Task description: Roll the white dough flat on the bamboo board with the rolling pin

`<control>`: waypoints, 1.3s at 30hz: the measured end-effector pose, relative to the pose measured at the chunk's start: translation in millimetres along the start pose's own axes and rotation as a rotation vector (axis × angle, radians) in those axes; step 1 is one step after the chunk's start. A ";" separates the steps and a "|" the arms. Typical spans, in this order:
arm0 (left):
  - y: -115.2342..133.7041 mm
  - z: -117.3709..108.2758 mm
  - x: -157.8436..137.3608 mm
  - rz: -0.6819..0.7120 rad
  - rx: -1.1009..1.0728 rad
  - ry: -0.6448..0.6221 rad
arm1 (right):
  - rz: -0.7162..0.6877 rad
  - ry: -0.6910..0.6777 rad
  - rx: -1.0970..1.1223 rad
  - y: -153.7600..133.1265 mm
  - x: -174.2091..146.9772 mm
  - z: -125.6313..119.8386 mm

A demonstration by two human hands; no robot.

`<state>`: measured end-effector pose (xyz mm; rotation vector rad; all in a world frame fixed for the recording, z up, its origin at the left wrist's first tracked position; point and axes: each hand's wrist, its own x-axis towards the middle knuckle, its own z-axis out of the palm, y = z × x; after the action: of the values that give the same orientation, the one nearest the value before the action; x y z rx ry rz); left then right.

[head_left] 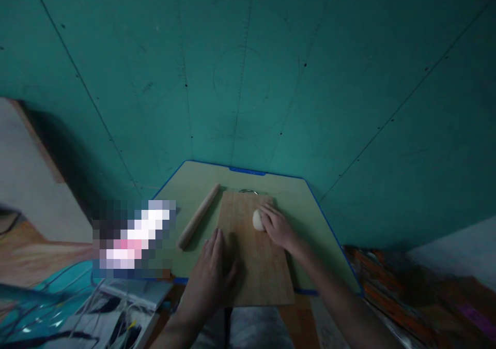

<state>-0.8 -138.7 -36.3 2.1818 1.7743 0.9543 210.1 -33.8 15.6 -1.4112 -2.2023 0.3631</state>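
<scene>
A pale ball of dough [259,221] sits on the wooden cutting board [251,271], toward its upper right. My right hand [277,226] has its fingers curved over the dough's right side, pressing against it. Along the board's left edge lies my left hand [213,263], fingers stretched forward and thumb apart over the wood. A wooden rolling pin [198,217] rests slantwise to the left of the board, apart from both hands. A metal handle [248,191] shows at the board's far end.
The board lies on a light table [310,209] with a blue rim, set against a green wall [240,80]. A blurred-out bright object [139,235] is at the table's left. Cables and a white box [135,292] are at lower left; orange bundles [380,282] lie at right.
</scene>
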 end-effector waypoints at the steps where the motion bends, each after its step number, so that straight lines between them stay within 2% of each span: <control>1: 0.3 0.4 0.0 0.015 -0.007 0.007 | -0.015 0.010 0.027 0.6 -14.5 -2.5; 4: -2.1 1.6 0.3 0.034 -0.037 0.027 | -0.175 0.015 0.033 -26.9 -40.6 6.3; 6: -5.1 2.3 0.5 0.034 -0.054 0.034 | -0.256 -0.013 0.004 -52.5 -29.7 19.4; 8: -7.5 2.5 0.6 0.041 -0.061 0.027 | -0.272 -0.046 -0.033 -64.5 -5.3 27.9; 11: -7.5 2.3 -0.1 0.049 -0.057 0.024 | -0.206 -0.045 0.003 -51.4 14.5 24.9; 13: -5.2 1.7 -0.4 0.047 -0.057 0.027 | -0.146 0.062 0.029 -36.7 5.0 19.3; 16: -1.7 0.6 0.6 0.044 -0.073 0.025 | -0.207 0.175 0.037 -31.7 -17.9 20.3; 19: -1.3 0.7 1.4 0.035 -0.092 0.035 | -0.341 0.029 -0.046 -43.2 -12.6 31.7; 21: -2.3 1.6 1.2 0.025 -0.102 0.036 | -0.316 0.000 -0.061 -44.6 3.4 34.5; 24: -2.5 1.6 0.1 0.014 -0.114 0.037 | -0.233 0.125 0.013 -34.3 11.2 27.5; 27: 0.7 -2.2 0.9 0.028 -0.122 0.044 | -0.220 0.222 0.075 -31.4 -3.8 24.4; 29: 3.1 -6.0 2.3 0.043 -0.137 0.034 | -0.264 0.191 0.051 -38.4 -7.7 29.8; 32: 3.7 -8.9 3.4 0.047 -0.145 0.018 | -0.336 0.108 -0.025 -44.5 8.4 37.3; 35: 1.3 -6.2 2.0 0.038 -0.124 0.029 | -0.237 0.124 0.006 -30.8 19.4 30.9; 37: -0.2 -3.2 0.8 0.042 -0.122 0.031 | -0.201 0.154 0.047 -21.2 10.1 24.2; 39: -0.8 -1.3 0.4 0.046 -0.125 0.034 | -0.223 0.195 0.068 -21.4 -4.5 23.1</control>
<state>-2.1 -138.4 -35.6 2.1497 1.6387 1.0879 182.6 -46.1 5.1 -1.1021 -2.1380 0.2103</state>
